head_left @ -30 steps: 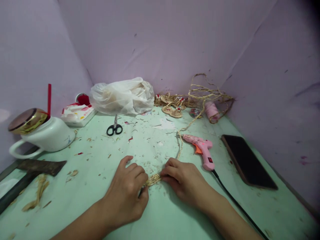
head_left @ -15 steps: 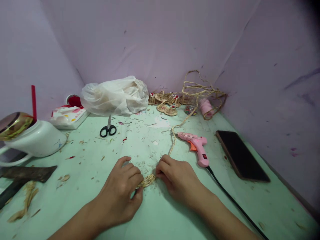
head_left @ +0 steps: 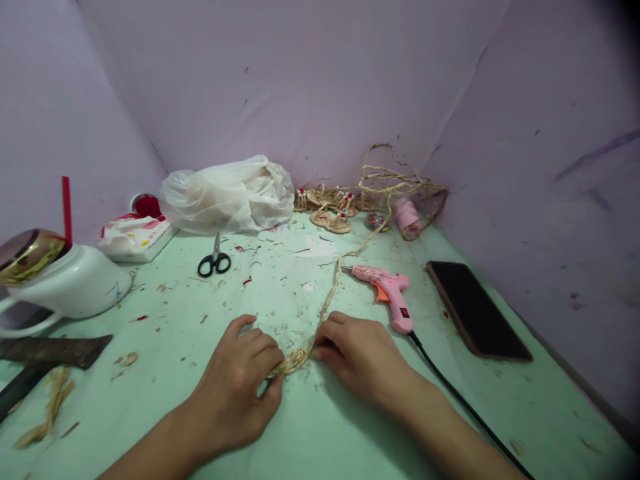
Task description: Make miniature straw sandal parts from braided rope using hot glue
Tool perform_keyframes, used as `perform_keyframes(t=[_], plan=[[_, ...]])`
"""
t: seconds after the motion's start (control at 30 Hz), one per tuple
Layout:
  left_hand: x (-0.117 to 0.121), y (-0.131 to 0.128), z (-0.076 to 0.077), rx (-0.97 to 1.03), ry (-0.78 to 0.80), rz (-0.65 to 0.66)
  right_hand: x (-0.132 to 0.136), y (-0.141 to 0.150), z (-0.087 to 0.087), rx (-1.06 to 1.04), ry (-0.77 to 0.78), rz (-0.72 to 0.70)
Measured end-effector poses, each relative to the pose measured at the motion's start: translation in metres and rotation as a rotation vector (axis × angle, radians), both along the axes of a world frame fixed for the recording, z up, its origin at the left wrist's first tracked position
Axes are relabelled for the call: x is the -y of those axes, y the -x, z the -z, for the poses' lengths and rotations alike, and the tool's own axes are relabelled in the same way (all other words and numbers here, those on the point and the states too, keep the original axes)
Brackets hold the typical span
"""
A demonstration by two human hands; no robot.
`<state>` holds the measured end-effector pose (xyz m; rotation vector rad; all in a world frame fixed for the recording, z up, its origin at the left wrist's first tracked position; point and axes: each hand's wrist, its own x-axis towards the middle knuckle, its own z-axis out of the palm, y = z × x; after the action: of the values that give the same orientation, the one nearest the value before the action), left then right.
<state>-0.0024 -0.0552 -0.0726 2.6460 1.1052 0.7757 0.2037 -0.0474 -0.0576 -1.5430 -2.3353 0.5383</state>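
My left hand point(head_left: 245, 380) pinches a small coiled piece of braided straw cord point(head_left: 294, 362) between thumb and fingers, just above the table. My right hand point(head_left: 353, 350) is closed on the straw cord point(head_left: 331, 297) close to the coil's right end. From there the cord runs up past the glue gun's nozzle to a loose tangle of cord point(head_left: 395, 180) at the back. A pink glue gun point(head_left: 395, 287) with an orange trigger lies on its side beyond my right hand. The left part of the coil is hidden by my left fingers.
Black-handled scissors point(head_left: 215, 264), a white plastic bag point(head_left: 230, 197) and several woven straw pieces point(head_left: 330, 218) lie farther back. A phone point(head_left: 477, 310) and the gun's black cable point(head_left: 455, 390) are on the right. At left are a white mug point(head_left: 90, 283) and a hammer-like tool point(head_left: 65, 351).
My right hand's fingers have shifted slightly along the cord, and the cord beyond now slants farther left. My left hand keeps its hold on the coil. The whole view has shifted a little.
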Motion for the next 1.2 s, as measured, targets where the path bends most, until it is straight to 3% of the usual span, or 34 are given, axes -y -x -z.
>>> perform_keyframes(t=[0.07,0.13,0.2,0.23,0.37,0.57,0.73,0.9,1.07,1.2], plan=[[-0.002,0.003,-0.003,0.051,-0.066,-0.040,-0.003,-0.021,-0.012,-0.062,-0.036,0.098],[-0.005,0.007,-0.007,0.101,-0.140,-0.090,-0.008,-0.047,-0.021,-0.058,-0.155,0.438],[-0.008,0.011,-0.009,0.141,-0.200,-0.139,-0.015,-0.072,-0.024,0.122,-0.108,0.750],[-0.009,0.012,-0.010,0.153,-0.217,-0.164,-0.018,-0.081,-0.023,0.179,-0.023,0.787],[-0.011,0.011,-0.008,0.163,-0.247,-0.230,-0.027,-0.093,-0.008,0.085,0.235,0.733],[-0.009,0.014,-0.009,0.150,-0.309,-0.193,-0.031,-0.087,0.008,-0.167,0.318,0.739],[-0.010,0.019,-0.012,0.127,-0.412,-0.157,-0.019,-0.091,0.005,-0.470,0.311,0.746],[-0.010,0.019,-0.010,0.126,-0.443,-0.139,0.011,-0.093,0.003,-0.782,0.248,0.542],[-0.010,0.015,-0.008,0.112,-0.458,-0.107,0.025,-0.073,0.008,-0.859,0.281,0.180],[-0.012,0.014,-0.006,0.128,-0.483,-0.073,0.028,-0.059,0.004,-0.813,0.280,0.108]])
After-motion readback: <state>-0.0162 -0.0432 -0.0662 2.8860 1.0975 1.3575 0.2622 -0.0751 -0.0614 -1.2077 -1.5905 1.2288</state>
